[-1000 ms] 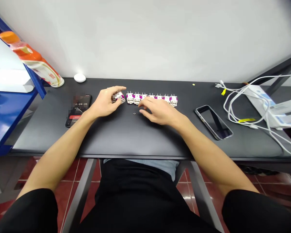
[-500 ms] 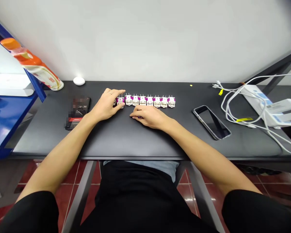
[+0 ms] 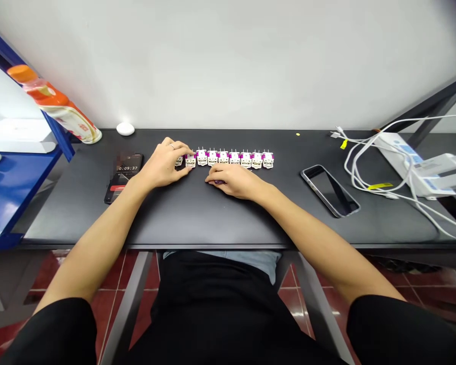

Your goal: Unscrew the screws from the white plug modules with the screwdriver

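Note:
A row of several small white and purple parts (image 3: 233, 158) with metal pins stands across the middle of the black table (image 3: 213, 213). My left hand (image 3: 164, 165) rests at the row's left end, fingers curled over the end part (image 3: 180, 160). My right hand (image 3: 233, 181) lies just in front of the row, fingers bent down onto the table, with a small purple piece (image 3: 219, 182) showing under the fingertips.
A phone showing a timer (image 3: 122, 175) lies left of my left hand. Another phone (image 3: 330, 190) lies at the right. White cables and a power strip (image 3: 403, 157) fill the far right. An orange bottle (image 3: 57, 104) leans on a blue shelf (image 3: 7, 177) at the left. A white round object (image 3: 125, 129) sits by the wall.
My left hand has set its white and purple part down at the row's left end. My right hand pulled back slightly and curled its fingers onto the table.

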`<act>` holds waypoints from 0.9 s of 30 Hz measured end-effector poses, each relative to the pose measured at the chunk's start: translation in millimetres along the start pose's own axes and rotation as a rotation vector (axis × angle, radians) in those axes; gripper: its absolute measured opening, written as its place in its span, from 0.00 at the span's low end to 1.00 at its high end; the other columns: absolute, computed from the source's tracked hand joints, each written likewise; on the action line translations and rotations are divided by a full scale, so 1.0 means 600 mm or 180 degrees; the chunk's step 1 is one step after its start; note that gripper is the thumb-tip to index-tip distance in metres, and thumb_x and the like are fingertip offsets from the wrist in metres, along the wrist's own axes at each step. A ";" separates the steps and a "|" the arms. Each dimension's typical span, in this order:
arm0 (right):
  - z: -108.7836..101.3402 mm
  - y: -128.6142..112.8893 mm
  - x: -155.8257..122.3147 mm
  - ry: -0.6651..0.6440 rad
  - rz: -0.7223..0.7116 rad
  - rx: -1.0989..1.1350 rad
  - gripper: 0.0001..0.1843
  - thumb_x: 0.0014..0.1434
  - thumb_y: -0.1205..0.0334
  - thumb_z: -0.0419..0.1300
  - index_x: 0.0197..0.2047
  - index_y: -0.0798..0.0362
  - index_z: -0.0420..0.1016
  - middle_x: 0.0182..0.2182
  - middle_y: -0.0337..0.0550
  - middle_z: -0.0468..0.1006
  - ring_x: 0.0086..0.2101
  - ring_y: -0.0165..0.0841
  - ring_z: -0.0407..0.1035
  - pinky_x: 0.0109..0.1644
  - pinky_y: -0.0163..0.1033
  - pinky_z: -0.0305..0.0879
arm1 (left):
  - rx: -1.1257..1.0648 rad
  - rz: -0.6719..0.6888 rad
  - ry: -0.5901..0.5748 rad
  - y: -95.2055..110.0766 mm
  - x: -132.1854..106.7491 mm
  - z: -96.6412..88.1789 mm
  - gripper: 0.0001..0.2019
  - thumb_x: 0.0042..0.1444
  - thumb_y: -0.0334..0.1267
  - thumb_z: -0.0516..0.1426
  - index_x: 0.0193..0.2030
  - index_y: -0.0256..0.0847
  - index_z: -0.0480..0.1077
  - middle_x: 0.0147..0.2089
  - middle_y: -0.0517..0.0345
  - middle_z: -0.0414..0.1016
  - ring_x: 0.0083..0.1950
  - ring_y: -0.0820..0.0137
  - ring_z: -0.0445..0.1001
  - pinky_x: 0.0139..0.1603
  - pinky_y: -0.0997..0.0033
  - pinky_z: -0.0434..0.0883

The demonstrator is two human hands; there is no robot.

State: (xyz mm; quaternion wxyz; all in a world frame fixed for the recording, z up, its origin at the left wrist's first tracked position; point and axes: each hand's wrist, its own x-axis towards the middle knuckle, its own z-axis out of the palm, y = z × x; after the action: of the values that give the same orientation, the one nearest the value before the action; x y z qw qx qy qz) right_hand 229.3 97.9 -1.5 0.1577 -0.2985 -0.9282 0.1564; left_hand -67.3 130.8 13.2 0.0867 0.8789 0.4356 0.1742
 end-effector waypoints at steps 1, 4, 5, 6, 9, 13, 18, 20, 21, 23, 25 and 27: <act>0.002 0.003 0.001 0.0010 -0.0009 0.0005 0.18 0.74 0.70 0.58 0.55 0.52 0.89 0.53 0.51 0.88 0.46 0.41 0.81 0.50 0.44 0.74 | 0.0007 -0.0008 0.0005 0.000 0.001 0.001 0.22 0.70 0.50 0.61 0.66 0.48 0.82 0.67 0.46 0.83 0.66 0.45 0.75 0.72 0.34 0.70; 0.006 0.012 0.007 0.0058 -0.0065 0.0046 0.17 0.75 0.69 0.58 0.54 0.53 0.89 0.51 0.52 0.88 0.47 0.41 0.81 0.52 0.45 0.75 | 0.0080 -0.0078 0.0053 0.003 0.002 0.005 0.22 0.72 0.50 0.61 0.67 0.48 0.81 0.68 0.46 0.82 0.67 0.44 0.73 0.71 0.34 0.71; 0.007 0.015 0.009 0.0070 -0.0086 0.0041 0.17 0.76 0.69 0.58 0.54 0.52 0.89 0.51 0.52 0.88 0.48 0.41 0.81 0.54 0.45 0.75 | 0.0113 -0.0110 0.0077 0.003 0.002 0.006 0.22 0.72 0.49 0.61 0.68 0.48 0.81 0.69 0.46 0.82 0.68 0.43 0.73 0.71 0.33 0.71; 0.008 0.016 0.012 0.0055 -0.0099 0.0021 0.17 0.75 0.69 0.57 0.55 0.52 0.88 0.52 0.52 0.87 0.48 0.41 0.81 0.54 0.45 0.75 | 0.0137 -0.0136 0.0102 0.003 0.001 0.007 0.22 0.72 0.49 0.61 0.68 0.47 0.81 0.69 0.45 0.83 0.69 0.42 0.72 0.71 0.32 0.71; 0.008 0.014 0.027 -0.0044 -0.0033 -0.0234 0.19 0.74 0.71 0.58 0.57 0.52 0.88 0.55 0.53 0.87 0.49 0.42 0.80 0.53 0.45 0.74 | 0.0086 -0.0105 0.0153 -0.001 0.000 0.009 0.24 0.71 0.49 0.60 0.68 0.46 0.81 0.69 0.45 0.83 0.70 0.40 0.72 0.72 0.30 0.70; 0.006 -0.009 0.060 -0.0220 0.0129 -0.0623 0.19 0.74 0.72 0.58 0.58 0.51 0.88 0.57 0.51 0.87 0.48 0.40 0.80 0.50 0.44 0.71 | -0.0071 0.0053 0.0141 -0.013 0.000 0.008 0.24 0.69 0.47 0.60 0.68 0.47 0.82 0.70 0.46 0.83 0.70 0.42 0.72 0.73 0.31 0.70; 0.001 -0.045 0.101 -0.0522 0.0141 -0.1275 0.21 0.77 0.70 0.54 0.63 0.52 0.84 0.61 0.52 0.85 0.46 0.41 0.78 0.42 0.44 0.63 | -0.0098 0.0062 0.0035 -0.016 -0.001 0.003 0.23 0.70 0.47 0.59 0.68 0.47 0.82 0.71 0.47 0.83 0.70 0.42 0.71 0.71 0.31 0.71; 0.001 -0.055 0.111 -0.0637 0.0221 -0.1439 0.21 0.78 0.70 0.52 0.63 0.52 0.84 0.62 0.53 0.85 0.46 0.42 0.78 0.41 0.45 0.61 | -0.0042 0.0028 0.0033 -0.013 -0.002 -0.002 0.23 0.69 0.46 0.60 0.67 0.47 0.82 0.72 0.46 0.82 0.71 0.41 0.70 0.71 0.30 0.71; 0.001 -0.058 0.114 -0.0675 0.0255 -0.1485 0.21 0.79 0.69 0.52 0.62 0.53 0.83 0.62 0.53 0.85 0.46 0.42 0.78 0.41 0.45 0.61 | -0.0019 0.0012 0.0045 -0.012 -0.003 -0.004 0.24 0.68 0.46 0.60 0.67 0.47 0.83 0.73 0.45 0.80 0.72 0.40 0.70 0.70 0.29 0.71; 0.005 -0.061 0.118 -0.0677 0.0279 -0.1519 0.21 0.79 0.70 0.51 0.62 0.52 0.83 0.61 0.53 0.85 0.45 0.42 0.77 0.41 0.45 0.61 | 0.0003 -0.0010 0.0112 -0.010 -0.004 -0.010 0.23 0.67 0.44 0.59 0.67 0.48 0.83 0.75 0.44 0.78 0.74 0.38 0.68 0.69 0.28 0.71; 0.009 -0.058 0.118 -0.0621 0.0240 -0.1500 0.21 0.78 0.71 0.52 0.62 0.51 0.83 0.60 0.52 0.85 0.43 0.40 0.76 0.40 0.45 0.62 | 0.0010 -0.0040 0.0212 -0.008 -0.005 -0.014 0.23 0.67 0.42 0.58 0.66 0.48 0.83 0.75 0.44 0.77 0.75 0.39 0.68 0.70 0.28 0.70; 0.009 -0.051 0.113 -0.0508 0.0127 -0.1411 0.21 0.78 0.69 0.53 0.63 0.50 0.82 0.59 0.52 0.85 0.41 0.39 0.76 0.39 0.44 0.62 | 0.0015 -0.0074 0.0324 -0.006 -0.006 -0.015 0.22 0.68 0.42 0.57 0.65 0.48 0.83 0.75 0.44 0.77 0.75 0.40 0.67 0.72 0.28 0.69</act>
State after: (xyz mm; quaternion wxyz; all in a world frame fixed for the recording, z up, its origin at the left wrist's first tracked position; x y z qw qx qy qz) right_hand 159.5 113.9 19.1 0.0112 -0.3308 -0.9433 -0.0251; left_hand -75.4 130.4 19.8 0.0643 0.8639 0.4501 0.2166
